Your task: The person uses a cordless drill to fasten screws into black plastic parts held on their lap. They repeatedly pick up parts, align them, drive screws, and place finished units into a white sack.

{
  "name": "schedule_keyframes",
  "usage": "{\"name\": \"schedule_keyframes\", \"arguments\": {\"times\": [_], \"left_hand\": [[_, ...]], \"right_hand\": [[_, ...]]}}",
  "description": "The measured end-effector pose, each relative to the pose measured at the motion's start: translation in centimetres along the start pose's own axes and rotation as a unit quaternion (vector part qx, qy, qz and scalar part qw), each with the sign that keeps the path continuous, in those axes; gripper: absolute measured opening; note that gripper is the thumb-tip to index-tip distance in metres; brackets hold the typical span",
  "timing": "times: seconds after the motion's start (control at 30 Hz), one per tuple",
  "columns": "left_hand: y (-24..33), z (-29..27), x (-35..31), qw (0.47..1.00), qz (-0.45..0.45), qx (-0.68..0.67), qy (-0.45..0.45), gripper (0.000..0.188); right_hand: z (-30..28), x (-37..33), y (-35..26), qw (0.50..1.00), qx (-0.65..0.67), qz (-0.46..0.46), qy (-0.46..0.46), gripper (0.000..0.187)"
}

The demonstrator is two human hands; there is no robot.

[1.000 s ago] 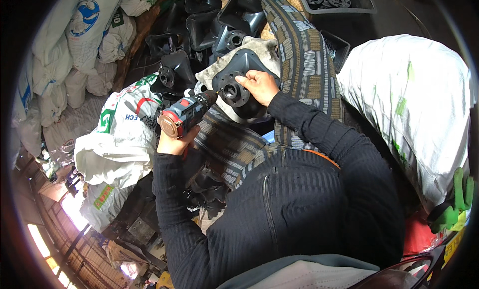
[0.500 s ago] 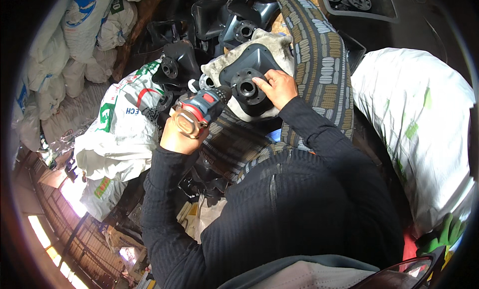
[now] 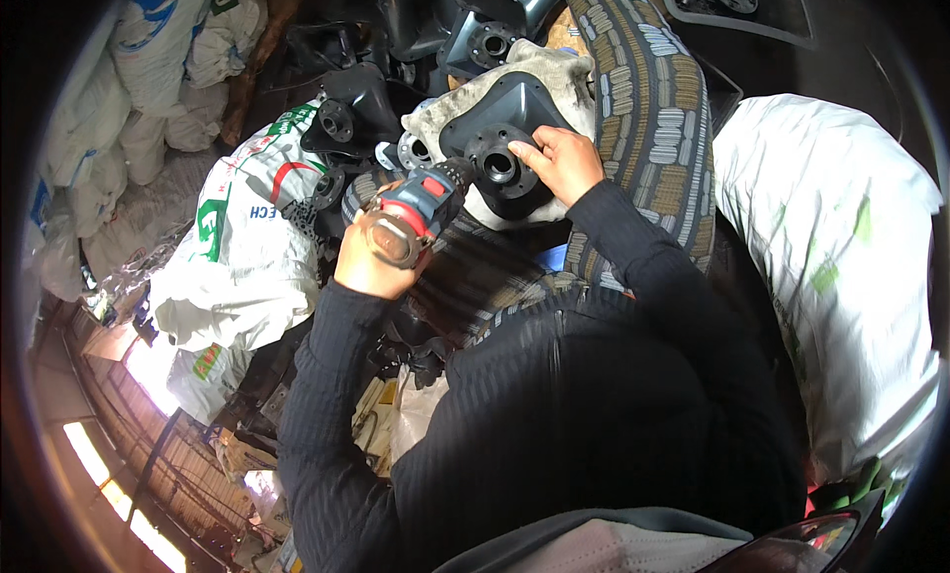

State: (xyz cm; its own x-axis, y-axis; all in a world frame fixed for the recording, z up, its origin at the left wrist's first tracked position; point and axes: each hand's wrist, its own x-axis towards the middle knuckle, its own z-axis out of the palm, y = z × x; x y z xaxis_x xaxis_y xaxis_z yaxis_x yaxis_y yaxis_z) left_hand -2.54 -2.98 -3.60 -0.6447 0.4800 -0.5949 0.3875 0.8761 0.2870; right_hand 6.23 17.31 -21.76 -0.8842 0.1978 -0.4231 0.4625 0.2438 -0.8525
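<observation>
My left hand (image 3: 370, 260) is wrapped round a cordless drill (image 3: 429, 195), blue-grey with red parts. Its dark chuck points right and up, against or just beside the left rim of a black flanged part (image 3: 520, 100); the tip's exact contact is hidden. That part has a round flange with holes about a central opening, on a wider squarish plate. My right hand (image 3: 566, 167) grips the flange's right rim, thumb on top and the other fingers partly hidden. Beneath the part lies a dirty white cloth pad (image 3: 566, 76). A smaller metal ring (image 3: 418, 149) sits at its left.
More black flanged parts (image 3: 358, 108) are heaped beyond and to the left. Striped patterned fabric (image 3: 648, 128) runs under and right of the work. White sacks stand left (image 3: 242, 237) and right (image 3: 826, 266). A grey bin (image 3: 782, 19) with round parts is at the far right.
The drill has moved right and slightly up, so its chuck now meets the flange's left edge in view. My right hand keeps its hold on the rim. The whole view has shifted slightly.
</observation>
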Motion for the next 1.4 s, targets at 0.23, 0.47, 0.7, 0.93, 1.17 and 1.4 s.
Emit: {"name": "schedule_keyframes", "arguments": {"times": [0.23, 0.47, 0.7, 0.93, 1.17, 1.4], "left_hand": [[1.8, 0.9, -4.0, 0.991, 0.005, -0.064, 0.114, 0.038], [4.5, 1.5, -8.0, 0.968, 0.219, -0.060, 0.112, 0.032], [6.0, 1.7, -8.5, 0.968, 0.181, -0.152, 0.084, 0.034], [4.8, 1.4, -8.3, 0.972, 0.190, -0.124, 0.058, 0.038], [3.9, 1.0, -8.3, 0.973, 0.194, -0.126, -0.014, 0.049], [3.0, 1.2, -9.0, 0.964, 0.258, -0.051, 0.036, 0.044]], "right_hand": [[-2.0, -0.8, 0.4, 0.937, 0.321, 0.129, -0.046, 0.043], [-5.8, -6.3, 1.0, 0.786, 0.554, 0.058, -0.267, 0.070], [-5.5, -7.3, -0.5, 0.800, 0.486, 0.022, -0.352, 0.075], [-6.3, -7.2, -1.3, 0.837, 0.382, 0.024, -0.391, 0.074], [-7.0, -5.3, -1.9, 0.817, 0.300, 0.018, -0.491, 0.078], [-6.4, -5.1, -0.9, 0.792, 0.386, 0.081, -0.466, 0.069]]}}
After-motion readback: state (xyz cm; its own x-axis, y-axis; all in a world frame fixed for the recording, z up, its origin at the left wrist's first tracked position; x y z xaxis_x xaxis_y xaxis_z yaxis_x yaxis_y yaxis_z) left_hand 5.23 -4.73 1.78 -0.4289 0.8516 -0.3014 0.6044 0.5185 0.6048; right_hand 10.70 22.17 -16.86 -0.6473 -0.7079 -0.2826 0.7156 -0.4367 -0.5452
